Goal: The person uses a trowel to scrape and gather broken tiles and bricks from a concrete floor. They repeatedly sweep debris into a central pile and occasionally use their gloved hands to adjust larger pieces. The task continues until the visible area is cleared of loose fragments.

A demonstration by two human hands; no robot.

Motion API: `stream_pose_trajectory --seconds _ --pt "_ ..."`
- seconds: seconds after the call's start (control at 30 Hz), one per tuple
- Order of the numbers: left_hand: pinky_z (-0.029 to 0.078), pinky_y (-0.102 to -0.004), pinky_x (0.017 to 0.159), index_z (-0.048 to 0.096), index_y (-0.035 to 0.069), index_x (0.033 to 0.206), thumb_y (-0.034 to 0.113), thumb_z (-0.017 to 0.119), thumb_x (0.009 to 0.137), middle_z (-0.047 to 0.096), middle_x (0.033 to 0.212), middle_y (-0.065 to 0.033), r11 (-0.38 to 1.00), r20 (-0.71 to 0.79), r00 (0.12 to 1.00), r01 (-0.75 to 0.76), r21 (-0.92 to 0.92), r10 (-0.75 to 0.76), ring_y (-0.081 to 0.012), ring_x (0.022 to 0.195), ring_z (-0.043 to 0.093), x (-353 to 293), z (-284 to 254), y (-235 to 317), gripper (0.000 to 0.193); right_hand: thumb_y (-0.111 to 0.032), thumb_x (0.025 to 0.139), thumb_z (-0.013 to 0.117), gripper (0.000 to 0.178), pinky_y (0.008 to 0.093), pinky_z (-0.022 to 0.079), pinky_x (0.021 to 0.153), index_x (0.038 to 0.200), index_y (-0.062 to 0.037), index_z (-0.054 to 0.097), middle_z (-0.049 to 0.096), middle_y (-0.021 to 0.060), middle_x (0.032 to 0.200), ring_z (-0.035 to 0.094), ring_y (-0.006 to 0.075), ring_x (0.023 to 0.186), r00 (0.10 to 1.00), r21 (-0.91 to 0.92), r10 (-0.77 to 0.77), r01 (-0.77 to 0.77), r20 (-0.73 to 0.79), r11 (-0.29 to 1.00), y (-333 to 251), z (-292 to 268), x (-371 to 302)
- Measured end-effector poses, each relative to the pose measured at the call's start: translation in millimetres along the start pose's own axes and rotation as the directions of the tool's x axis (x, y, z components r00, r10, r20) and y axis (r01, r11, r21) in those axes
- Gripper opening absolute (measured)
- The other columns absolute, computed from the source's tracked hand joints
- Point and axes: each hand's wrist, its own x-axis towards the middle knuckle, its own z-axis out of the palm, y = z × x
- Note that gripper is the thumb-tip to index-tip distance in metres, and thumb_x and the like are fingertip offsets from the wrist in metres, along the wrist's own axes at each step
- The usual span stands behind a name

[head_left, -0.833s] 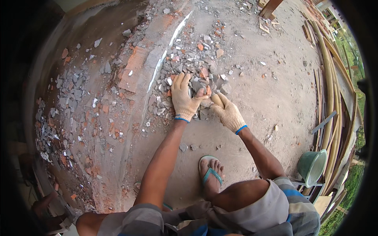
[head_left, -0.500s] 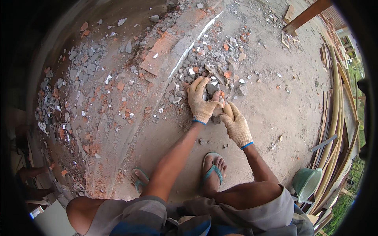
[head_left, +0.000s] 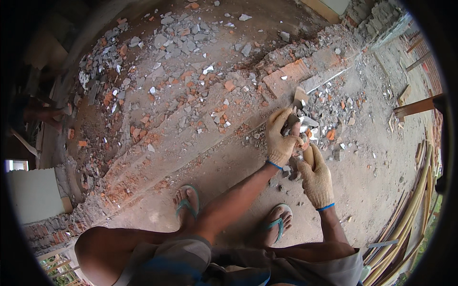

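Note:
My left hand (head_left: 282, 138), in a cream knit glove with a blue cuff, curls round the left side of a handful of broken rubble (head_left: 307, 121). The handful mixes grey and white shards with orange brick bits, and a tan chunk (head_left: 300, 96) shows at its far end. My right hand (head_left: 317, 177), gloved alike, closes on the handful's near right side, its fingers bent close to my left thumb. A bare fingertip seems to show between the gloves. My palms and the lower pieces are hidden. Loose rubble (head_left: 329, 109) lies on the ground beyond both hands.
A broken brick ridge (head_left: 286, 78) crosses the floor, with more grey rubble (head_left: 186, 38) behind it. Long bamboo poles (head_left: 405, 217) lie at the right, below a brown post (head_left: 417, 106). My sandalled feet (head_left: 279, 224) stand near my forearms.
My view has swung leftward, so the hands and rubble appear farther right. Grey and tan pieces now show gathered between my gloves, which stay close together.

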Motion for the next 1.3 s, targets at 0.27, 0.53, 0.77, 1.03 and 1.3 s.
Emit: stream_pose_trajectory --seconds 0.27,0.53,0.77,1.03,1.3 --pt "0.039 -0.0533 0.125 0.059 -0.009 0.154 0.074 0.071 0.090 0.054 0.158 -0.0398 0.726 -0.185 0.939 -0.090 0.682 0.291 -0.0504 0.150 0.051 335.7 -185.5 116.2 0.106 -0.039 0.101 0.069 0.044 0.0477 0.066 0.083 0.127 -0.0044 0.075 0.082 0.0228 0.101 0.081 0.0383 0.094 0.422 -0.487 -0.896 0.817 0.138 0.310 -270.9 86.8 201.3" --pt "0.044 -0.0412 0.124 0.057 0.003 0.160 0.003 0.081 0.094 0.061 0.159 -0.0167 0.540 0.300 0.769 -0.619 0.571 0.564 -0.0295 0.146 0.058 227.2 -214.4 127.2 0.070 -0.046 0.101 0.070 0.055 0.0488 0.064 0.088 0.144 -0.0117 0.067 0.078 0.0254 0.120 0.080 0.0404 0.100 0.653 -0.371 -0.733 0.643 -0.191 0.670 -127.7 -23.6 186.6" --pt "0.032 -0.0575 0.132 0.037 -0.002 0.169 0.059 0.090 0.084 0.039 0.173 -0.0289 0.586 0.814 0.579 -0.679 0.442 0.056 -0.0484 0.160 0.036 -0.1 -132.7 -25.5 0.117 -0.045 0.105 0.071 0.064 0.0382 0.063 0.078 0.155 -0.0068 0.064 0.081 0.0164 0.107 0.079 0.0221 0.088 0.833 -0.078 0.041 -0.100 -0.551 0.992 166.9 -118.9 64.1" --pt "0.026 -0.0601 0.134 0.030 -0.008 0.169 0.061 0.093 0.081 0.028 0.174 -0.0383 0.719 0.557 0.830 -0.407 0.563 0.033 -0.0536 0.163 0.027 -41.0 -66.8 -70.9 0.129 -0.042 0.103 0.074 0.064 0.0391 0.061 0.081 0.157 -0.0092 0.063 0.080 0.0154 0.113 0.077 0.0233 0.091 0.862 -0.053 0.119 -0.166 -0.493 0.985 234.2 -153.5 82.6" --pt "0.022 -0.0612 0.134 0.026 -0.008 0.171 0.059 0.083 0.091 0.028 0.175 -0.0382 0.814 0.422 0.903 -0.301 0.497 0.076 -0.0544 0.164 0.025 -44.3 -41.2 -74.5 0.120 -0.040 0.103 0.074 0.064 0.0417 0.059 0.100 0.158 -0.0094 0.061 0.081 0.0188 0.125 0.079 0.0308 0.107 0.966 -0.274 -0.223 0.181 -0.131 0.945 141.4 -120.9 166.7"
